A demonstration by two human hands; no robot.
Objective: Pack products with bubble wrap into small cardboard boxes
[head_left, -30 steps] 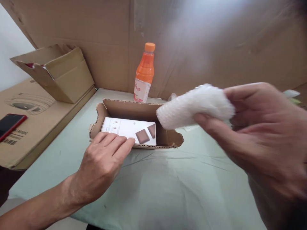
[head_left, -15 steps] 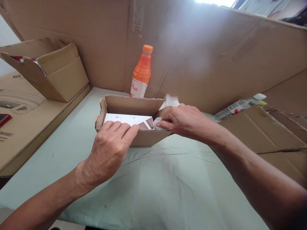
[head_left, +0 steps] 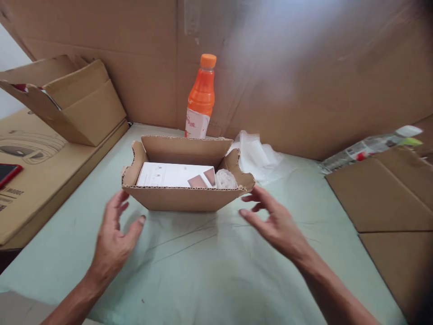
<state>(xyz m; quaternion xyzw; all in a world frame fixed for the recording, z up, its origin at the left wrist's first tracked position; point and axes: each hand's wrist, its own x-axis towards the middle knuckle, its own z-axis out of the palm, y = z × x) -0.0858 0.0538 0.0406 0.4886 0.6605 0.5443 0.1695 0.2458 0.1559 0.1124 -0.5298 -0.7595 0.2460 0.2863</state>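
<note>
An open-topped brown cardboard box (head_left: 182, 198) stands in the middle of the cloth-covered table. Inside it lies a white carton (head_left: 169, 174) with brown patches at its right end. Beside the carton, at the box's right end, sits a whitish, translucent rolled bundle (head_left: 226, 179); its kind is unclear. My left hand (head_left: 117, 228) is at the box's left front corner, fingers apart and nothing in it. At the right front corner my right hand (head_left: 270, 216) is likewise open, its fingertips close to the cardboard; whether either hand touches it I cannot tell.
Behind the box stands an orange drink bottle (head_left: 201, 97), with crumpled clear plastic (head_left: 259, 155) to its right. A clear bottle (head_left: 368, 149) leans over a cardboard piece (head_left: 382, 194). To the left are another open box (head_left: 88, 104), a large flat carton (head_left: 50, 180) and a red-edged phone (head_left: 8, 174).
Both hands have come away from the box's inside and rim and moved to its outer sides, fingers spread. The rolled bundle and the plastic behind are now more visible.
</note>
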